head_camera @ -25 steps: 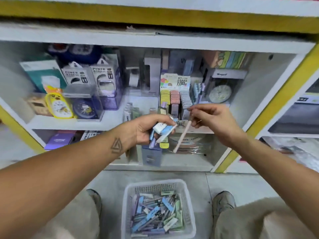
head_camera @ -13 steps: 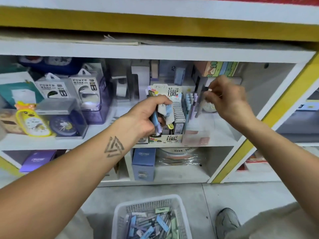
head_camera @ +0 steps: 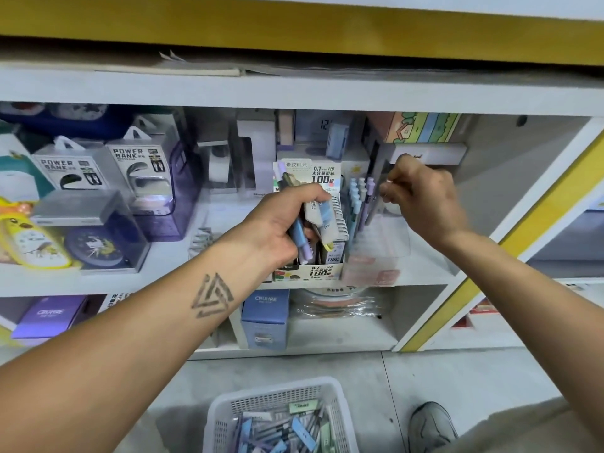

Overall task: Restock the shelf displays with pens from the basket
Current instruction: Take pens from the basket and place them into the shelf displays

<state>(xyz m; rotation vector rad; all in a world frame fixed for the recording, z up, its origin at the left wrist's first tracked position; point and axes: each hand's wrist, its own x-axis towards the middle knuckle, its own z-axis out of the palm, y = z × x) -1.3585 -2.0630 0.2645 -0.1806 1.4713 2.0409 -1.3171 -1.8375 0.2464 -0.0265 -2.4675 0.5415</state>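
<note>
My left hand [head_camera: 277,223] grips a bundle of tagged pens [head_camera: 318,217], blue and purple, in front of the middle shelf. My right hand [head_camera: 425,201] is higher and to the right, its fingers curled and pinching the top of a dark pen [head_camera: 370,207]. That pen slants down into a clear display holder [head_camera: 376,253], where blue and purple pens [head_camera: 354,197] stand upright. On the floor below, a white mesh basket [head_camera: 228,407] holds several more tagged pens [head_camera: 284,433].
A box of 0.7 mm lead refills [head_camera: 322,273] stands just left of the clear holder. Power bank packs [head_camera: 137,171] and boxed clocks [head_camera: 94,246] fill the shelf's left side. A blue box [head_camera: 266,318] sits on the lower shelf. My shoe [head_camera: 431,423] is beside the basket.
My right hand carried a single pen up from beside my left hand to the clear holder on the shelf. My left hand rose with its bundle, and the view moved closer to the shelf.
</note>
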